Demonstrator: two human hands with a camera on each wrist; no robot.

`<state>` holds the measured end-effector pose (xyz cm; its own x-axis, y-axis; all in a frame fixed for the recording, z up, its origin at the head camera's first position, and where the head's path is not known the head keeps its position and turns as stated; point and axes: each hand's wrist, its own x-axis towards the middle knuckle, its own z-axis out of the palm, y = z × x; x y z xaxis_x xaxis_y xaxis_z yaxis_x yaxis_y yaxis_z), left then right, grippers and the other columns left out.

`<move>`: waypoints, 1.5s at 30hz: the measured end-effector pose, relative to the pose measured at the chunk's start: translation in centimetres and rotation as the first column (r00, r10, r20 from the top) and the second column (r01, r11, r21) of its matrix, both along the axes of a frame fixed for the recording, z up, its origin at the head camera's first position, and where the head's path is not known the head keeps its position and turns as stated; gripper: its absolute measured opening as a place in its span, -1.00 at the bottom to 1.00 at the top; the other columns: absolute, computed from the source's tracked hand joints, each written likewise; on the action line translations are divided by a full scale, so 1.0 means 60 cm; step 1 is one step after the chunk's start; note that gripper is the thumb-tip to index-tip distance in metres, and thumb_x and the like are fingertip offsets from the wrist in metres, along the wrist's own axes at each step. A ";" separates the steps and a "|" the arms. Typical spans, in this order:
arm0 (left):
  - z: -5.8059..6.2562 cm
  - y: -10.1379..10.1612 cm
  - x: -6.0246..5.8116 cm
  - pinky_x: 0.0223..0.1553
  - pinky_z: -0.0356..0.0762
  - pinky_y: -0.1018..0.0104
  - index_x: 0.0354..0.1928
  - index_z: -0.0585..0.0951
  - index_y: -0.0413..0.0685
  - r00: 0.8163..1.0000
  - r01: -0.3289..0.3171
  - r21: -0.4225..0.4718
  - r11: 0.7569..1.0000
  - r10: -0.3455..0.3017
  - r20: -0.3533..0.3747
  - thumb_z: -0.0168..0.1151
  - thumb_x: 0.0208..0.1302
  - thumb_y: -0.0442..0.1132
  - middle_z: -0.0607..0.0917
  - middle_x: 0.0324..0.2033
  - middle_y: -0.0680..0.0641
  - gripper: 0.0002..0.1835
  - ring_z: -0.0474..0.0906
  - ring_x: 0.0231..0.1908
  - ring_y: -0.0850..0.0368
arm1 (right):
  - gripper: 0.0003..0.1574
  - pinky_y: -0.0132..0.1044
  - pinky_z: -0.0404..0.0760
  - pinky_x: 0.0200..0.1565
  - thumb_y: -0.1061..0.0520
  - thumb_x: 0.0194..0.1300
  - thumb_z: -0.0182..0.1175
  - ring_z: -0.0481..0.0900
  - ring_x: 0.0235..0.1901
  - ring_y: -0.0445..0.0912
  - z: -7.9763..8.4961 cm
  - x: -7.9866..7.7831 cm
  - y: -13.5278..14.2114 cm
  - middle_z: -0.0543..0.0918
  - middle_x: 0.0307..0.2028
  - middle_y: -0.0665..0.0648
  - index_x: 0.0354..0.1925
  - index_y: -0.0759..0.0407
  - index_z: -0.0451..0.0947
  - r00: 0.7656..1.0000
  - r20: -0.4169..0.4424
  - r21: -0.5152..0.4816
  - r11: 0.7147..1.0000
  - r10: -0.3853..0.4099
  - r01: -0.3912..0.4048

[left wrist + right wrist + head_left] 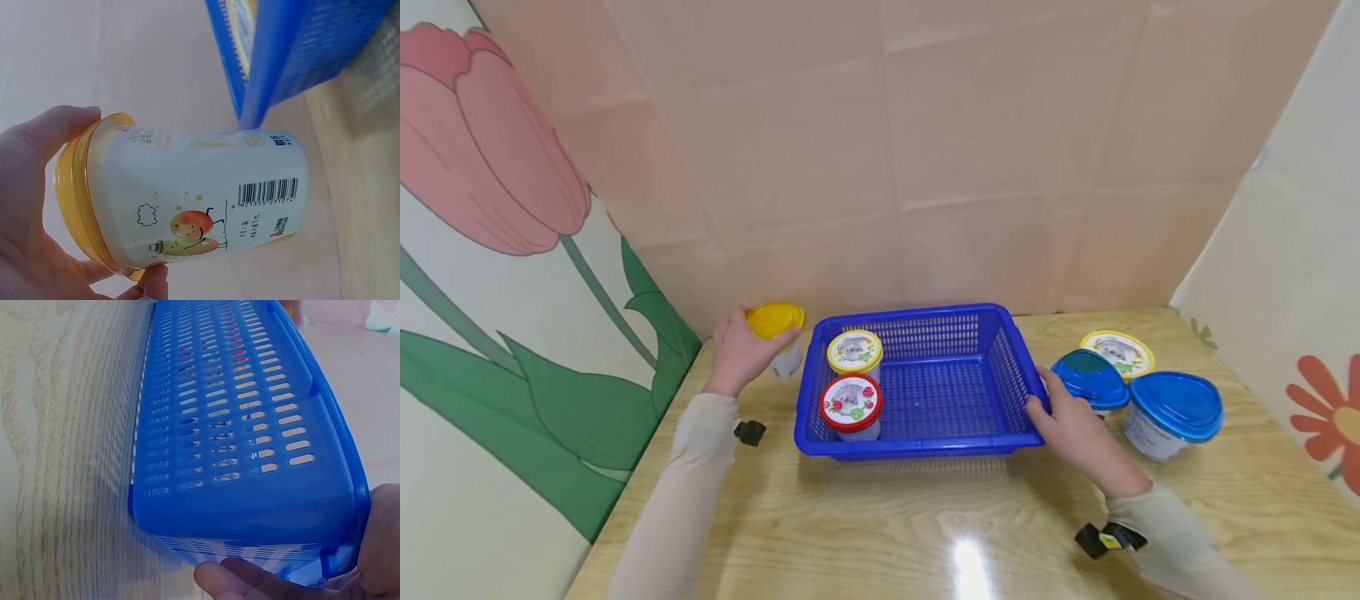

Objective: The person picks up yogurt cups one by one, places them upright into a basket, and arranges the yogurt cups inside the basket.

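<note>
Sleeves (666,517) lie nearest. Left of the blue basket (917,445), the left hand (742,352) pinches a seemingly light, slippery cup (200,194) by its lid (775,319), likely the surest hold; the right hand (1075,425) grips the basket.

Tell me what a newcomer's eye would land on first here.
First, the blue basket at the middle of the table, two tubs in its left end and the right hand gripping its right end. Next, the yellow-lidded tub the left hand holds just left of it. Then the pink tulip on the left wall.
</note>
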<state>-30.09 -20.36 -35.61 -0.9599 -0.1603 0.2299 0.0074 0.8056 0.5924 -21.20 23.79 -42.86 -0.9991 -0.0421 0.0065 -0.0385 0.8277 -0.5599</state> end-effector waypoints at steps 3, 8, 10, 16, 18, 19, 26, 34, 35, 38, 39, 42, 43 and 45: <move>0.007 0.007 0.003 -0.04 0.37 -0.01 0.25 0.22 -0.15 1.000 0.005 0.002 1.000 -0.005 -0.012 0.23 -0.11 0.46 0.42 0.01 -0.22 0.04 0.30 0.00 -0.14 | -0.17 0.16 0.55 -0.20 -0.11 0.44 -0.23 0.54 -0.05 0.28 0.000 0.000 0.000 0.38 0.12 0.58 0.42 0.36 -0.16 1.000 0.001 0.001 1.000 -0.005 0.005; 0.017 0.018 0.006 -0.04 0.36 -0.03 0.26 0.20 -0.11 1.000 0.004 0.006 1.000 -0.004 -0.023 0.24 -0.12 0.45 0.42 0.03 -0.21 0.05 0.28 0.02 -0.15 | -0.17 0.18 0.54 -0.19 -0.11 0.43 -0.23 0.53 -0.03 0.29 0.001 0.000 0.000 0.38 0.12 0.58 0.42 0.35 -0.15 1.000 0.001 0.000 1.000 -0.006 0.006; 0.021 0.022 0.007 -0.04 0.35 -0.03 0.27 0.20 -0.10 1.000 0.002 0.008 1.000 -0.001 -0.026 0.24 -0.13 0.46 0.42 0.04 -0.20 0.05 0.27 0.03 -0.15 | -0.17 0.19 0.53 -0.18 -0.11 0.44 -0.23 0.53 -0.03 0.30 0.001 0.000 0.000 0.38 0.12 0.58 0.42 0.35 -0.16 1.000 0.001 0.000 1.000 -0.005 0.005; 0.030 0.034 0.012 -0.04 0.35 -0.01 0.26 0.22 -0.07 0.999 0.015 0.020 1.000 -0.014 -0.040 0.21 -0.16 0.51 0.42 0.04 -0.18 0.07 0.27 0.03 -0.13 | -0.17 0.20 0.52 -0.17 -0.12 0.44 -0.23 0.53 -0.03 0.30 0.001 0.001 -0.001 0.38 0.12 0.58 0.42 0.35 -0.16 1.000 0.006 0.004 1.000 -0.003 0.003; 0.033 0.039 0.013 -0.05 0.37 0.00 0.26 0.22 -0.07 0.999 0.022 0.027 0.999 -0.021 -0.043 0.21 -0.17 0.51 0.41 0.04 -0.19 0.07 0.27 0.02 -0.12 | -0.17 0.20 0.53 -0.17 -0.13 0.44 -0.23 0.53 -0.03 0.29 0.001 0.001 -0.001 0.37 0.12 0.58 0.42 0.35 -0.17 1.000 0.013 0.001 1.000 -0.004 0.004; 0.035 0.041 0.014 -0.06 0.38 0.01 0.26 0.23 -0.06 0.999 0.025 0.030 0.999 -0.024 -0.042 0.21 -0.17 0.52 0.40 0.04 -0.18 0.07 0.27 0.02 -0.12 | -0.17 0.20 0.53 -0.17 -0.13 0.44 -0.23 0.53 -0.03 0.29 0.000 0.001 -0.001 0.37 0.13 0.58 0.42 0.35 -0.17 1.000 0.015 -0.001 1.000 -0.005 0.005; 0.044 0.058 0.017 -0.14 0.44 0.07 0.26 0.24 -0.01 0.999 0.025 0.026 0.999 -0.024 -0.029 0.20 -0.21 0.55 0.30 0.02 -0.21 0.08 0.25 -0.03 -0.10 | -0.17 0.18 0.53 -0.17 -0.12 0.44 -0.23 0.53 -0.03 0.28 -0.001 0.001 -0.001 0.38 0.12 0.57 0.42 0.34 -0.16 1.000 0.006 -0.007 1.000 -0.002 0.002; 0.053 0.075 0.016 -0.18 0.41 0.12 0.23 0.31 -0.04 0.999 0.036 0.038 0.999 -0.034 -0.037 0.22 -0.27 0.56 0.22 0.01 -0.19 0.09 0.21 -0.03 -0.08 | -0.18 0.21 0.51 -0.14 -0.10 0.44 -0.23 0.51 -0.01 0.32 -0.001 0.001 0.000 0.37 0.12 0.58 0.42 0.35 -0.15 1.000 -0.015 -0.006 1.000 -0.002 0.001; 0.053 0.077 0.016 -0.18 0.41 0.13 0.23 0.31 -0.05 0.999 0.039 0.040 0.998 -0.038 -0.035 0.22 -0.27 0.56 0.22 0.00 -0.19 0.10 0.20 -0.03 -0.08 | -0.19 0.21 0.51 -0.14 -0.10 0.44 -0.23 0.51 -0.01 0.32 -0.002 0.001 0.000 0.37 0.12 0.58 0.42 0.35 -0.15 1.000 -0.016 -0.006 1.000 -0.001 0.001; 0.055 0.083 0.016 -0.18 0.42 0.14 0.23 0.30 -0.04 0.998 0.049 0.049 0.998 -0.048 -0.029 0.22 -0.26 0.56 0.24 0.00 -0.17 0.09 0.21 -0.03 -0.06 | -0.18 0.22 0.51 -0.14 -0.11 0.44 -0.23 0.51 -0.01 0.31 -0.002 0.000 -0.001 0.37 0.13 0.58 0.42 0.35 -0.15 1.000 -0.012 -0.006 1.000 -0.001 0.001; 0.055 0.085 0.016 -0.18 0.42 0.14 0.23 0.30 -0.04 0.998 0.054 0.051 0.997 -0.053 -0.028 0.22 -0.26 0.56 0.25 -0.01 -0.17 0.09 0.22 -0.04 -0.06 | -0.18 0.22 0.51 -0.14 -0.11 0.44 -0.23 0.51 0.00 0.31 -0.002 0.000 -0.001 0.37 0.13 0.58 0.42 0.35 -0.15 1.000 -0.011 -0.004 1.000 -0.002 0.001; 0.055 0.092 0.013 -0.18 0.42 0.15 0.22 0.31 -0.05 0.997 0.073 0.061 0.995 -0.071 -0.027 0.22 -0.26 0.56 0.28 -0.02 -0.16 0.09 0.24 -0.05 -0.04 | -0.18 0.23 0.50 -0.13 -0.11 0.44 -0.24 0.50 0.01 0.32 -0.001 0.000 -0.001 0.36 0.14 0.58 0.42 0.35 -0.15 1.000 -0.006 -0.006 1.000 -0.002 0.002; 0.055 0.094 0.012 -0.18 0.42 0.15 0.22 0.31 -0.05 0.997 0.077 0.060 0.995 -0.076 -0.027 0.22 -0.26 0.55 0.30 -0.02 -0.16 0.08 0.24 -0.05 -0.03 | -0.18 0.23 0.50 -0.13 -0.11 0.44 -0.24 0.49 0.01 0.33 -0.001 0.000 -0.001 0.36 0.14 0.58 0.42 0.35 -0.15 1.000 -0.006 -0.007 1.000 -0.003 0.003; 0.054 0.099 0.010 -0.19 0.44 0.15 0.22 0.31 -0.05 0.996 0.085 0.065 0.994 -0.083 -0.024 0.23 -0.25 0.54 0.31 -0.02 -0.16 0.07 0.26 -0.06 -0.03 | -0.19 0.23 0.50 -0.12 -0.10 0.44 -0.24 0.48 0.02 0.34 -0.001 0.001 -0.001 0.36 0.14 0.59 0.42 0.36 -0.14 1.000 -0.011 -0.007 1.000 -0.004 0.004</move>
